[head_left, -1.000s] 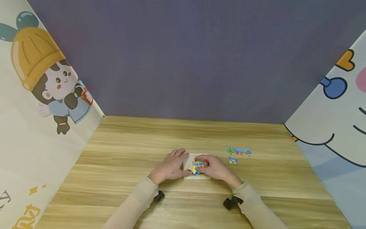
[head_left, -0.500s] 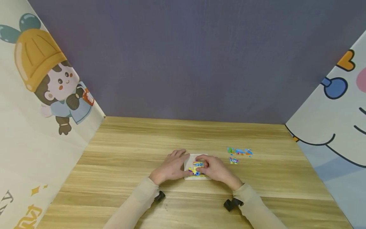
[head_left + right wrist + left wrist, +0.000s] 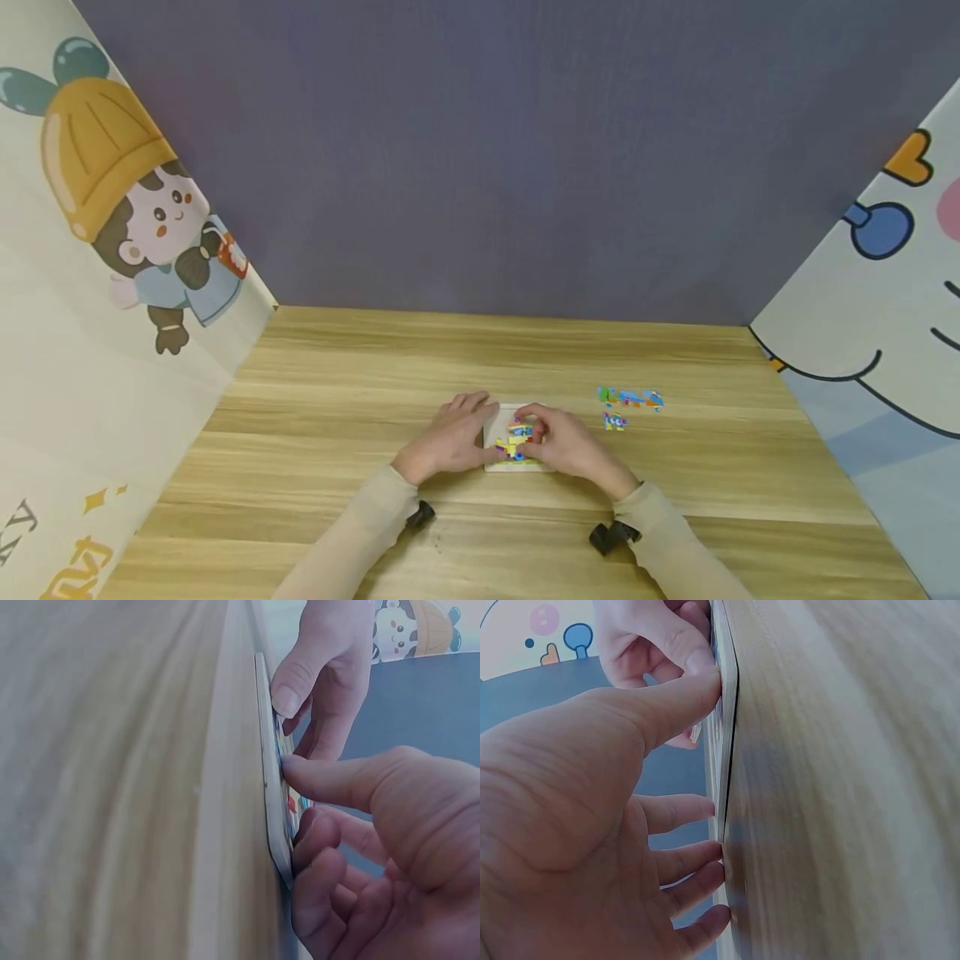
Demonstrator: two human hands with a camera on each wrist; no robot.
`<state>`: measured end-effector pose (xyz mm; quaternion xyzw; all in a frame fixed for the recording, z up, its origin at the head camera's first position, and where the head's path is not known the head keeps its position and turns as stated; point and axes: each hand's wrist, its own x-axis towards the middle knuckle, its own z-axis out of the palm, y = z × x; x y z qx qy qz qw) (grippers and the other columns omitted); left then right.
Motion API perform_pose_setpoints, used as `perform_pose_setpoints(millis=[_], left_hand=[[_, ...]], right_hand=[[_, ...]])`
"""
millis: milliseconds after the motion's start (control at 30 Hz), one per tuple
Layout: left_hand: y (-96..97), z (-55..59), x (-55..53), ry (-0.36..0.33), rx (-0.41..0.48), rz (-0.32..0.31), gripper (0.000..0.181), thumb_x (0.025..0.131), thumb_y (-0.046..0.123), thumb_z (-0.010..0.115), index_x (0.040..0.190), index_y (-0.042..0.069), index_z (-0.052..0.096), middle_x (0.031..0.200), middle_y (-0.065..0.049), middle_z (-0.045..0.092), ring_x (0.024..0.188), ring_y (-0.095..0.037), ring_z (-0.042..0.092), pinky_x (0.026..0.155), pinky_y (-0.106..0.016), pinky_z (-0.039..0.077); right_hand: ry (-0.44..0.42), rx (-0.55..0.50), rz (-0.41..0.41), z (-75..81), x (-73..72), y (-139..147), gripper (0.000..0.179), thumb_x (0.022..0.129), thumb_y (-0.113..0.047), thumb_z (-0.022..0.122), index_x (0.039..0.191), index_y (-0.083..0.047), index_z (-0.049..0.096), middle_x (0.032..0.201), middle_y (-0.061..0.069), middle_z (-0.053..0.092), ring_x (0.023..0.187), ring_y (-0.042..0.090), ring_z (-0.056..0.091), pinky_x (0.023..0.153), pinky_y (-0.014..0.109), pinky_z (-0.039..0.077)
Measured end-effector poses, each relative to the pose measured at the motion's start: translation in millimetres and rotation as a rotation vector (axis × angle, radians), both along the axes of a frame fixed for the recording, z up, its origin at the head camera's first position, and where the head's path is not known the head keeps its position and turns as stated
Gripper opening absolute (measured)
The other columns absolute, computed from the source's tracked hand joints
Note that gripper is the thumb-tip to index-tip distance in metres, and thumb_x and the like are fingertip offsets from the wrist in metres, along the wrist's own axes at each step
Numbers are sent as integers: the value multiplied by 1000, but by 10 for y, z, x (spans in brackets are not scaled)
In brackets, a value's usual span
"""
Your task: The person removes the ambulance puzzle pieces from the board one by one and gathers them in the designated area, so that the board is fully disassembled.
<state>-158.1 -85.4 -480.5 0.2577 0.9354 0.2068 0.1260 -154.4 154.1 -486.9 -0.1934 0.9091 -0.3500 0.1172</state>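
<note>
A small white puzzle board [image 3: 495, 421] lies on the wooden table, with a colourful picture of a yellow vehicle [image 3: 517, 442] partly formed in it. My left hand [image 3: 450, 437] lies along the board's left side. Its thumb presses near the lower part of the picture, and in the left wrist view its fingers [image 3: 686, 862] reach down spread at the board's edge. From the right, my right hand [image 3: 566, 442] pinches a puzzle piece [image 3: 520, 431] over the board between thumb and fingers. Those fingers hide much of the piece; in the right wrist view the other fingers curl beside the board's edge.
Several loose puzzle pieces [image 3: 630, 397] in blue, green and orange lie in a row right of the board, with another small group of pieces [image 3: 615, 422] just below them. A dark partition [image 3: 510, 167] stands along the table's back edge, and printed panels flank both sides.
The blue-and-yellow piece under my right fingers looks shifted and tilted compared with before. Both hands keep nearly the same place; the whole head view has drifted slightly.
</note>
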Motion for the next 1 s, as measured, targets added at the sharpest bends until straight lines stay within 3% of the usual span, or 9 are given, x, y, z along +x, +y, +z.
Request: perform_pose_setpoints(millis=[433, 667, 833, 1000], left_hand=[[1, 10, 7, 3, 5, -5, 84, 98, 53, 73, 160, 4, 46, 171, -21, 35, 157, -41, 34, 128, -63, 31], [6, -11, -4, 4, 3, -5, 84, 97, 55, 72, 160, 6, 46, 171, -20, 35, 157, -40, 34, 128, -62, 32], [9, -7, -5, 6, 2, -3, 84, 97, 54, 73, 160, 6, 46, 171, -20, 35, 157, -40, 34, 127, -62, 32], [11, -4, -1, 3, 7, 1, 84, 97, 54, 73, 160, 6, 46, 171, -19, 35, 158, -40, 34, 128, -62, 32]], right_hand=[[-9, 9, -37, 28, 34, -26, 50, 91, -19, 85, 137, -17, 67, 86, -7, 63, 60, 9, 47, 55, 23, 39], [38, 8, -29, 34, 33, -41, 50, 88, -15, 87, 136, -17, 71, 103, -6, 71, 81, 10, 57, 69, 25, 47], [31, -9, -15, 28, 29, -23, 48, 90, -12, 85, 136, -17, 71, 103, -6, 70, 67, 8, 48, 60, 23, 42], [37, -24, -11, 25, 28, -7, 43, 94, -12, 80, 136, -18, 71, 109, -2, 73, 66, 8, 48, 58, 23, 42]])
